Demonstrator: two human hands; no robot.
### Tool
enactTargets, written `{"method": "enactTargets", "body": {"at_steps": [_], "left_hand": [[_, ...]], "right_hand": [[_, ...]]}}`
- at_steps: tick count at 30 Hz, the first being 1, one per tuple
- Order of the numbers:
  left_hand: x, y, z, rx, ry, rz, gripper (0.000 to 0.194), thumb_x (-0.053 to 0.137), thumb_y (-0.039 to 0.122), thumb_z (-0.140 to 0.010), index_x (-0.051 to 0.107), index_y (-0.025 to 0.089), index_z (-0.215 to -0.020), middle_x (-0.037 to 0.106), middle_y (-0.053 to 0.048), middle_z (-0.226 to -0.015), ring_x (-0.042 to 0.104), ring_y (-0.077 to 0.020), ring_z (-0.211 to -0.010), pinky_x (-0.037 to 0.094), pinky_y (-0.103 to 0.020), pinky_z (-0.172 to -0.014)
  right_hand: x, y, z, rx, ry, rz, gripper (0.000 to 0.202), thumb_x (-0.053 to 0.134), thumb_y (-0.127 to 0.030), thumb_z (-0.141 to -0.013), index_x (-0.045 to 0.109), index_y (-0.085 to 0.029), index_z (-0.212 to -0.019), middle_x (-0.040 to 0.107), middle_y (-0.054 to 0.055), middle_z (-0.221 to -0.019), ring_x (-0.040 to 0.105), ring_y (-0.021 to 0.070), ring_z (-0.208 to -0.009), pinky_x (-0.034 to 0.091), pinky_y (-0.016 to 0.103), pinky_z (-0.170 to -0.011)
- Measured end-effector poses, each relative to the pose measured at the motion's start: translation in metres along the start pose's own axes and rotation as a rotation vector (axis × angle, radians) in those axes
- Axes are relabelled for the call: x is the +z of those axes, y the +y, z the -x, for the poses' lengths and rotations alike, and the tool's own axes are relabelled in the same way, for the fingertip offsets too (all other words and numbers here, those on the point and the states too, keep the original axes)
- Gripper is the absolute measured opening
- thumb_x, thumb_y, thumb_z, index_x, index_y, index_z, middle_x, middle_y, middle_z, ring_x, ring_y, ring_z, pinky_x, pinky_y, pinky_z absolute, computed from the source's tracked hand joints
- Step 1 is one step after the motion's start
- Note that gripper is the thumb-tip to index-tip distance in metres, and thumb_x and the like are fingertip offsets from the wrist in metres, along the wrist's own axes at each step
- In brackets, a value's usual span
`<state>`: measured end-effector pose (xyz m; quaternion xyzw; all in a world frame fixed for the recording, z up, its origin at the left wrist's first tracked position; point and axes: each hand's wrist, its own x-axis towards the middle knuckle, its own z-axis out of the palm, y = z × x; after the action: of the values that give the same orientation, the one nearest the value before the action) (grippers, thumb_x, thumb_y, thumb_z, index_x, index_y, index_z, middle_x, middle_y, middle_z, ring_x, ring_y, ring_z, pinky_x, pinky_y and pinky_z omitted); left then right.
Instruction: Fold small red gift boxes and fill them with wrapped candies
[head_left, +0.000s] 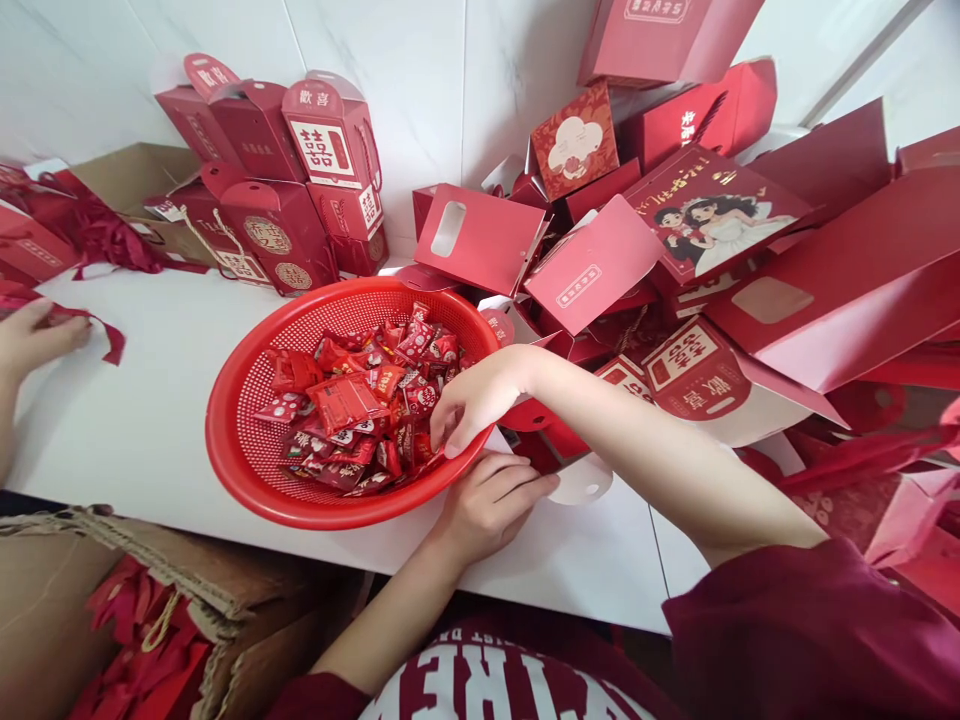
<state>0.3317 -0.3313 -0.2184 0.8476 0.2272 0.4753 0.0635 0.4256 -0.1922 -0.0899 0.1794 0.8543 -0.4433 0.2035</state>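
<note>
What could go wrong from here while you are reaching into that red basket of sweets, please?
The red basket sits close to the table edge; a push from the right hand, which is reaching among the wrapped sweets, might tip it off. The forearm crosses just in front of the loose pile of red boxes and could knock one down.

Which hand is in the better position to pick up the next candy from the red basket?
The right hand: its fingers already reach into the red basket among the candies. The left hand rests outside the rim.
</note>
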Motion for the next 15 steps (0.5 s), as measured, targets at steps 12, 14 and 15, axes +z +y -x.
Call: {"method": "enactTargets", "body": {"at_steps": [12, 14, 15], "left_hand": [[0.001, -0.003, 0.002, 0.007, -0.003, -0.026, 0.034, 0.066, 0.010, -0.088, 0.070, 0.020, -0.120, 0.074, -0.004, -0.101, 0.064, -0.0194, -0.100, 0.057, -0.034, -0.091], [-0.001, -0.002, 0.000, 0.017, -0.015, -0.044, 0.033, 0.065, 0.010, -0.089, 0.069, 0.020, -0.120, 0.074, -0.003, -0.101, 0.065, -0.0190, -0.100, 0.056, -0.034, -0.092], [-0.003, -0.001, -0.002, 0.024, -0.025, -0.054, 0.033, 0.064, 0.010, -0.089, 0.069, 0.020, -0.120, 0.075, -0.003, -0.100, 0.066, -0.0188, -0.100, 0.056, -0.035, -0.094]], "right_hand": [[0.049, -0.010, 0.058, -0.139, 0.705, -0.190, 0.021, 0.047, -0.024, -0.101, 0.065, -0.014, -0.107, 0.069, 0.004, -0.103, 0.061, 0.0141, -0.093, 0.046, 0.025, -0.085], [0.067, -0.016, 0.077, -0.091, 0.858, -0.211, 0.022, 0.045, -0.027, -0.102, 0.063, -0.016, -0.107, 0.068, 0.003, -0.100, 0.060, 0.0138, -0.090, 0.046, 0.025, -0.082], [0.076, -0.018, 0.087, -0.051, 0.920, -0.212, 0.022, 0.045, -0.029, -0.102, 0.063, -0.017, -0.107, 0.068, 0.002, -0.098, 0.060, 0.0135, -0.086, 0.046, 0.025, -0.079]]}}
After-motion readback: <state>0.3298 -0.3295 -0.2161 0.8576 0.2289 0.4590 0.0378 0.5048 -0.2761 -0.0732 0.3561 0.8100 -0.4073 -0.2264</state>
